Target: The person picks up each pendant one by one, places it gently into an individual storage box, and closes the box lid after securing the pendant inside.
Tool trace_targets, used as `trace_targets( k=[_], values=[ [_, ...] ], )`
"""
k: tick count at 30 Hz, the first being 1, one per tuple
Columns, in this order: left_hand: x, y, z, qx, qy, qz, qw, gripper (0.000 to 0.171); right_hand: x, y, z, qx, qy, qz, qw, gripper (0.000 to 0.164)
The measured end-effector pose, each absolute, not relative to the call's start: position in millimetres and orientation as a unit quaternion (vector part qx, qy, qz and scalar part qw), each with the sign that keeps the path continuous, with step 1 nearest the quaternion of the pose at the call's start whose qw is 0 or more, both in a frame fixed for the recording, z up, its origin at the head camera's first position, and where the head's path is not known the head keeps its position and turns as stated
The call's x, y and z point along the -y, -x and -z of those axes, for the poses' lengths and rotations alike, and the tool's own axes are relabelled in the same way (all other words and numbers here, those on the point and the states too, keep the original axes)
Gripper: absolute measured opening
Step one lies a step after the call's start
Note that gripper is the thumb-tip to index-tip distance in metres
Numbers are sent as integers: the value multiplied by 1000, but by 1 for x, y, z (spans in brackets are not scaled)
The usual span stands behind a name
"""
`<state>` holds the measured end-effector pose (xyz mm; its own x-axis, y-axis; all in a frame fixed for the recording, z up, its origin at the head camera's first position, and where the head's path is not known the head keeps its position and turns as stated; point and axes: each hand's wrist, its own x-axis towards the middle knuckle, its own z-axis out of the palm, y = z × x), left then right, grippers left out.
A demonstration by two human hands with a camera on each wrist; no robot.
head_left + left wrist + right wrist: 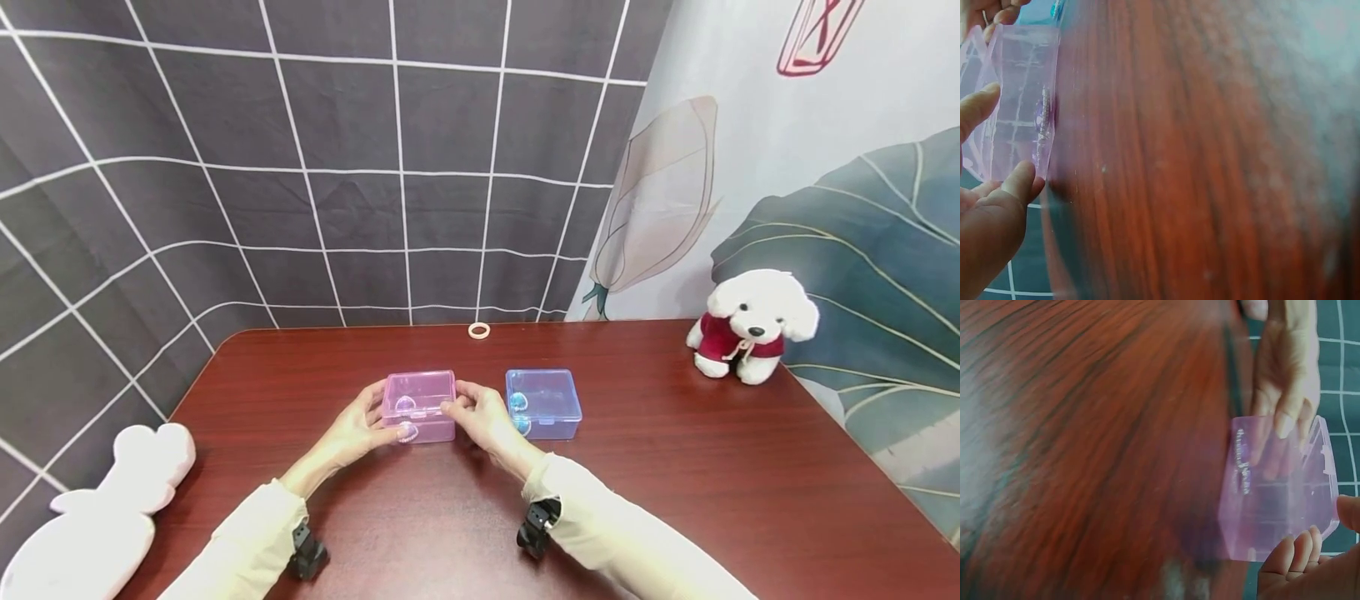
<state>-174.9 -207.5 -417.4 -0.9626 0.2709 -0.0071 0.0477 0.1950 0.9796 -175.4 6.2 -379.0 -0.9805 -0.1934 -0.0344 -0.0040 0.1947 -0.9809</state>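
A clear pink plastic box [420, 387] with a hinged lid stands on the table between both hands. In the right wrist view its lid [1325, 469] looks slightly raised, at an angle to the body. My left hand [352, 429] grips the box's left side, thumb along the lower front. My right hand [487, 421] holds the right side, its thumb on the lid's front edge. Inside the pink box shows a small shiny purple piece [1040, 115] with a beaded edge. Right of my right hand sits a clear blue box [551, 396], lid down, with a shiny blue piece [519, 402] inside.
A pale ring [478, 331] lies near the far edge of the brown table [637, 500]. A white toy dog [753, 325] in red sits at the back right. A white rounded figure [97, 525] stands at the left. A dark checked curtain [352, 208] hangs behind.
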Motion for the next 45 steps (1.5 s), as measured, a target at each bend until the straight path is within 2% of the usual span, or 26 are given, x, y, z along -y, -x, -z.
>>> trace_targets(
  k=[11,18,25,38,45],
  values=[
    [208,173,416,-758,-110,-636,95,87,-10,170,390,-797,98,593,63,47],
    [210,172,414,-786,-107,-603,86,73,-9,170,393,-788,99,604,62,45],
    [209,170,412,-787,-105,-601,84,74,-8,167,396,-785,105,609,40,44],
    [211,170,412,-801,-103,-585,69,72,-1,161,399,-726,77,680,69,49],
    [215,169,411,-815,-85,-566,92,78,-3,161,399,-722,57,684,88,50]
  ],
)
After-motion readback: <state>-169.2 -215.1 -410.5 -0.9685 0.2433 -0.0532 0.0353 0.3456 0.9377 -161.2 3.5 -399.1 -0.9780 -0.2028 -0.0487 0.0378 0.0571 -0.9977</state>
